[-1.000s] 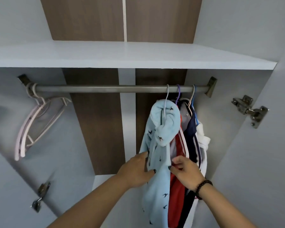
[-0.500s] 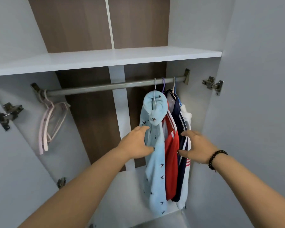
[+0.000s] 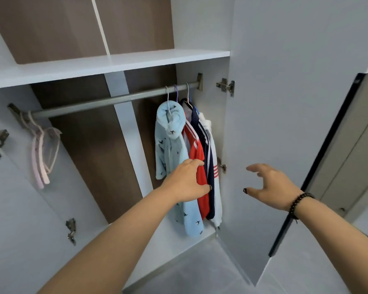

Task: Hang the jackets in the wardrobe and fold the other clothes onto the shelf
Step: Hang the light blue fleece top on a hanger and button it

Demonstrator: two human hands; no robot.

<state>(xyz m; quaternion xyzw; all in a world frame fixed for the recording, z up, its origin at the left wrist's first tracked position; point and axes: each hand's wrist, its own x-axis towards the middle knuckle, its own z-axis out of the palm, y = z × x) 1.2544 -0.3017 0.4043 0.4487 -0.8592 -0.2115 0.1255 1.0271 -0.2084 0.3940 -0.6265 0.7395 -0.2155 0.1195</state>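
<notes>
Both hands empty, fingers loose: left hand [image 3: 189,180] beside 4 hung jackets [image 3: 191,158], right hand [image 3: 270,185] apart

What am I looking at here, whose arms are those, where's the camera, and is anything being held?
There is no machine here: the arms belong to a person, and the single picture comes from a wide-angle camera worn on their head, looking forward and down into an open wardrobe.

On the right of the metal rail four garments hang close together: a light blue hooded jacket with small birds, a red jacket, a navy jacket and a white one. At the rail's left end hang empty pink hangers. The white shelf above shows no clothes.

The left hand reaches in front of the blue and red jackets; I cannot tell whether it touches them. The right hand, with a beaded bracelet, is open in the air in front of the wardrobe door, holding nothing.
</notes>
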